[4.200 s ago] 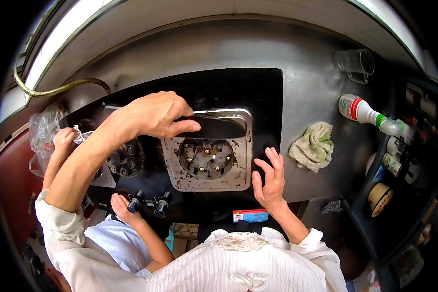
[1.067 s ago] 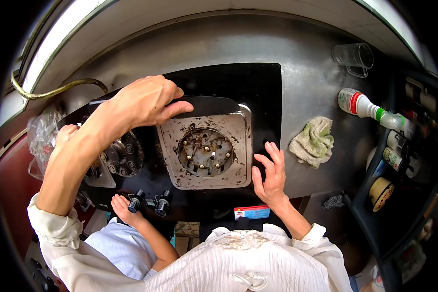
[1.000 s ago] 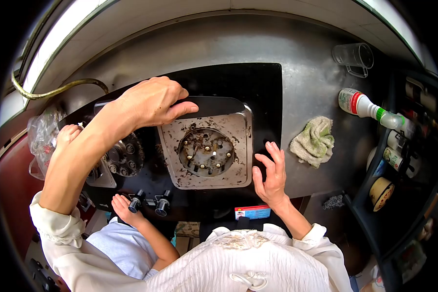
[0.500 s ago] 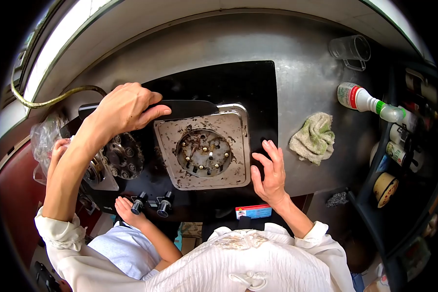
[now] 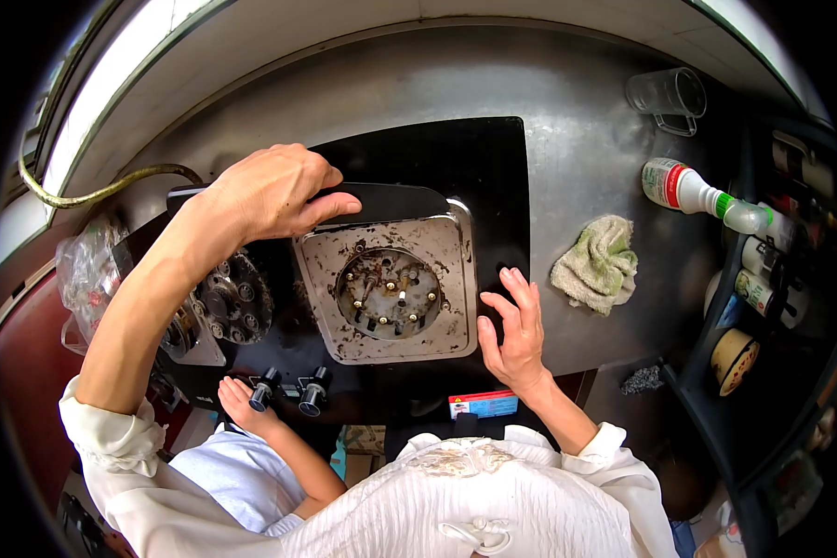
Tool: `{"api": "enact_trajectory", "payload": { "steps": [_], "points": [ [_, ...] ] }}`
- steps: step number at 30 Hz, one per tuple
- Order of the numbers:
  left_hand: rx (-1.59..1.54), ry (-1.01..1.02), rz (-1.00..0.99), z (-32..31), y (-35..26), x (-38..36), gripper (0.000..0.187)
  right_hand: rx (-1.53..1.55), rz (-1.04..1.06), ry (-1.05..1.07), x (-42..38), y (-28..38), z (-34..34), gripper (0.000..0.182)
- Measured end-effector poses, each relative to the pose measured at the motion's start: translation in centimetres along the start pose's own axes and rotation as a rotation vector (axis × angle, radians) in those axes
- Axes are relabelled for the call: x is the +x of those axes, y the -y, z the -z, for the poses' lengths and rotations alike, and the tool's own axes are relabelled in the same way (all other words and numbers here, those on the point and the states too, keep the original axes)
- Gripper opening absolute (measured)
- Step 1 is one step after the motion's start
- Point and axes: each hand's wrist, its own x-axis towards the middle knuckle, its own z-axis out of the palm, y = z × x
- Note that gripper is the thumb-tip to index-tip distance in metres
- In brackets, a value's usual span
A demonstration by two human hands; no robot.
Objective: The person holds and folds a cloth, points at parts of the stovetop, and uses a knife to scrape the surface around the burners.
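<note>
My left hand (image 5: 279, 191) is closed over a long, flat black strip (image 5: 395, 201) with a rounded end. It reaches across the upper edge of a square metal burner tray (image 5: 316, 307), which is stained with dark, flaky grime. A round opening in the tray shows a dirty metal base with several brass-coloured screws (image 5: 383, 321). Just right of the tray, my right hand (image 5: 516, 335) hovers with fingers apart and nothing in it. Under both lies the black stove top (image 5: 502, 223). Below my left wrist sits the other burner (image 5: 235, 302), dark and grimy.
A second person's hand (image 5: 240, 400) rests by the control knobs (image 5: 314, 392) at the stove's front. On the steel counter are a crumpled cloth (image 5: 597, 265), a spray bottle (image 5: 684, 186) and a glass mug (image 5: 665, 98). A dark shelf rack (image 5: 707, 372) stands right.
My left hand has slid right and slightly up, carrying the black strip further over the tray's upper right corner. My right hand stays nearly still.
</note>
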Motion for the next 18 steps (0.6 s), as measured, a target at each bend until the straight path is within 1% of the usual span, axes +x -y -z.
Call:
{"api": "enact_trajectory", "payload": {
  "steps": [3,5,7,9,10,11,13,14,18],
  "points": [
    [-0.039,-0.049,0.015,-0.2,-0.4,-0.2,0.058,0.002,0.001,-0.001,-0.1,0.1,0.0,0.034],
    [0.017,0.024,0.044,0.6,-0.3,-0.7,0.058,0.002,0.009,-0.006,0.0,-0.1,0.0,0.034],
    [0.011,0.015,0.025,1.0,0.1,-1.5,0.058,0.013,0.002,0.002,0.0,0.0,0.1,0.034],
    [0.050,0.128,0.137,1.6,0.0,-1.9,0.055,0.021,0.000,-0.001,0.1,0.0,0.1,0.034],
    [0.017,0.045,0.061,1.2,0.2,-1.9,0.059,0.023,0.003,0.001,0.2,0.0,0.1,0.034],
    [0.019,0.044,0.062,0.8,0.3,-1.5,0.059,0.024,0.004,-0.001,0.2,0.1,0.1,0.034],
    [-0.003,-0.041,0.003,0.3,0.0,-0.6,0.059,0.020,-0.003,0.005,0.1,0.1,0.2,0.034],
    [0.025,0.006,0.013,0.8,-0.3,-0.3,0.061,0.017,0.003,0.005,0.2,0.0,0.2,0.034],
    [0.048,0.042,0.033,1.6,0.0,-1.3,0.061,0.021,-0.003,-0.004,0.0,0.0,0.1,0.034]
  ]
}}
